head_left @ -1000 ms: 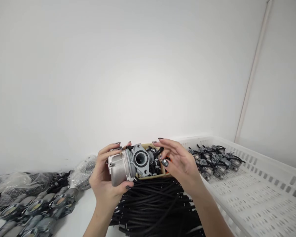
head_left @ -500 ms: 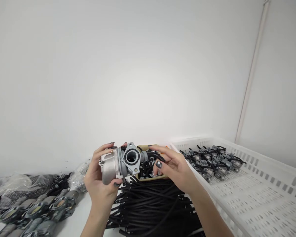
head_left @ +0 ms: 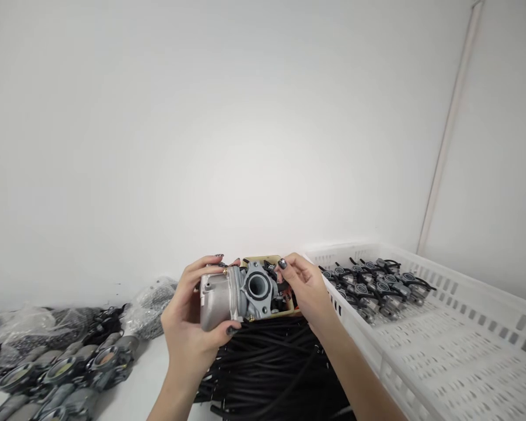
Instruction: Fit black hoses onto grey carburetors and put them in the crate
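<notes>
A silver-grey metal carburetor (head_left: 219,295) is held up in front of me, its round flanged bore facing the camera. My left hand (head_left: 190,310) wraps round the bowl end, thumb below and fingers over the top. At the carburetor's right end my right hand (head_left: 309,286) has its fingers closed on a short black rubber hose (head_left: 283,286), mostly hidden by the fingers. Just behind the carburetor is a yellowish box (head_left: 263,258) holding small dark and metallic parts. A heap of black hoses (head_left: 276,368) lies below both hands.
On the right stands a white perforated plastic crate (head_left: 456,351) with several carburetors (head_left: 386,286) fitted with black hoses. More carburetors (head_left: 61,374) lie on the table at left, beside clear plastic bags (head_left: 151,304) of small parts. A white wall (head_left: 263,128) rises behind.
The carburetor and my left hand have moved right. My right hand has moved slightly left and turned, its fingers now curled closer to the carburetor's end.
</notes>
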Tool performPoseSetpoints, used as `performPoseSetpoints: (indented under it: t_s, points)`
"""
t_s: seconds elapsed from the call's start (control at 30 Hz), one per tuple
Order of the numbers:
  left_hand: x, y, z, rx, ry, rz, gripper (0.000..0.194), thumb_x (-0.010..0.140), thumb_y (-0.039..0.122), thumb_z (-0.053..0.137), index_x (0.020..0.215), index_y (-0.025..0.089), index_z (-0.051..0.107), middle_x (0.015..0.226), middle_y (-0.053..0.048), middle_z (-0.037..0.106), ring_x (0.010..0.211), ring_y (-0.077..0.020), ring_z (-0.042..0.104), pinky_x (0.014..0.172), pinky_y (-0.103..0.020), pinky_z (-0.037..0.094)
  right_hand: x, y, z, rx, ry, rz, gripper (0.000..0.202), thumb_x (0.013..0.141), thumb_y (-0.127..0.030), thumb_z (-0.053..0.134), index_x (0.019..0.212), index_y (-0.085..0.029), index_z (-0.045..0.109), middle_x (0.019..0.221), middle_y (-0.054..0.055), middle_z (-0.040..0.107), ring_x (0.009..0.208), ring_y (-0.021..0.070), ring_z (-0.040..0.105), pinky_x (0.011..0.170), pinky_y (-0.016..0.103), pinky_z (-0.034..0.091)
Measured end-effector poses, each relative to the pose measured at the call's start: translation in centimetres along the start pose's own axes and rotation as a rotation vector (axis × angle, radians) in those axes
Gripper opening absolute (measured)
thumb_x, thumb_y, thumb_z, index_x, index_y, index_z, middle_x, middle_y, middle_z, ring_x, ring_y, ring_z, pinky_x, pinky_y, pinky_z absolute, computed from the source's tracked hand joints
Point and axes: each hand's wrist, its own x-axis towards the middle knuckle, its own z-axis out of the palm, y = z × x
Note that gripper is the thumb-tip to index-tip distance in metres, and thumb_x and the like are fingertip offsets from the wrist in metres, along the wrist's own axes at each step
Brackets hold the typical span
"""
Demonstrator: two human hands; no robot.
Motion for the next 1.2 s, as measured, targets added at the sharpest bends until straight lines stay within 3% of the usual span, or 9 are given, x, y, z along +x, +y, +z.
performPoseSetpoints:
  t_s: [0.07,0.17,0.27,0.37,0.47,0.57,0.7,0.87,1.2]
  points:
    - [-0.1,0.1,0.1,0.039,0.067,-0.001,0.053,0.072,0.060,0.080,0.109,0.023,0.072,0.117,-0.010,0.067,0.116,-0.0264,0.062,0.094,-0.034,0.053,-0.2,-0.1,-0.1,-0.064,-0.020,-0.065,0.049,0.089,-0.063,0.060,0.072,-0.017,0.068,0.067,0.000,0.057,0.056,0.0106,0.052,0.053,0.023,0.044]
    - [0.1,-0.2,-0.1,0.079,0.159,0.016,0.050,0.075,0.057,0.079,0.110,0.023,0.071,0.118,-0.010,0.067,0.116,-0.0270,0.062,0.094,-0.036,0.052,-0.8,-0.5,-0.3,-0.098,-0.208,-0.068,0.044,0.092,-0.057,0.060,0.084,-0.016,0.072,0.065,0.001,0.060,0.060,0.0122,0.055,0.058,0.024,0.046]
    - [0.5,-0.3,-0.6,0.117,0.172,0.066,0.052,0.075,0.060,0.078,0.110,0.022,0.070,0.117,-0.010,0.067,0.113,-0.0275,0.062,0.095,-0.038,0.051,-1.4,-1.3,-0.7,-0.010,-0.366,-0.038,0.038,0.094,-0.051,0.061,0.097,-0.015,0.074,0.067,0.001,0.061,0.061,0.0116,0.055,0.060,0.023,0.047]
    - [0.8,0.1,-0.9,0.158,0.132,0.142,0.056,0.071,0.060,0.080,0.112,0.023,0.068,0.113,-0.009,0.066,0.111,-0.0284,0.061,0.095,-0.041,0.050,-1.4,-1.5,-1.1,0.062,-0.383,-0.075,0.039,0.094,-0.050,0.062,0.106,-0.015,0.073,0.065,0.000,0.061,0.058,0.0114,0.054,0.056,0.024,0.048]
    - [1.1,0.5,-1.1,0.141,0.059,0.129,0.058,0.069,0.060,0.082,0.113,0.025,0.066,0.113,-0.009,0.065,0.111,-0.0280,0.061,0.093,-0.040,0.050,-0.8,-0.7,-1.4,0.066,-0.350,-0.176,0.041,0.089,-0.056,0.067,0.099,-0.016,0.076,0.063,0.001,0.060,0.055,0.0129,0.055,0.053,0.025,0.049]
    - [1.2,0.3,-1.1,0.093,-0.027,0.086,0.058,0.069,0.060,0.082,0.111,0.024,0.066,0.114,-0.009,0.065,0.110,-0.0266,0.062,0.092,-0.037,0.051,-0.3,0.2,-1.0,0.048,-0.139,-0.268,0.046,0.080,-0.065,0.072,0.080,-0.019,0.075,0.061,0.002,0.060,0.052,0.0140,0.055,0.050,0.026,0.050]
    - [0.7,0.1,-0.5,0.076,-0.184,0.121,0.060,0.068,0.059,0.083,0.113,0.023,0.068,0.115,-0.010,0.064,0.109,-0.0270,0.063,0.093,-0.039,0.054,0.0,0.8,-0.2,0.019,0.099,-0.123,0.056,0.076,-0.072,0.070,0.061,-0.019,0.064,0.055,0.000,0.055,0.045,0.0109,0.048,0.040,0.022,0.044]
    - [-0.1,0.4,0.4,0.109,-0.115,0.187,0.060,0.068,0.057,0.084,0.116,0.024,0.068,0.116,-0.008,0.065,0.110,-0.0252,0.063,0.094,-0.036,0.053,0.6,0.8,-0.5,0.133,-0.013,0.082,0.055,0.081,-0.071,0.065,0.070,-0.017,0.067,0.050,-0.005,0.049,0.039,0.0068,0.043,0.037,0.018,0.035]
    - [-0.8,-0.6,-0.2,0.010,0.106,-0.017,0.059,0.071,0.070,0.074,0.109,0.025,0.071,0.118,-0.011,0.065,0.116,-0.0312,0.059,0.097,-0.042,0.050,0.6,-0.2,-0.4,0.048,-0.076,-0.026,0.051,0.082,-0.067,0.065,0.067,-0.019,0.063,0.046,-0.004,0.051,0.040,0.0097,0.048,0.042,0.021,0.039]
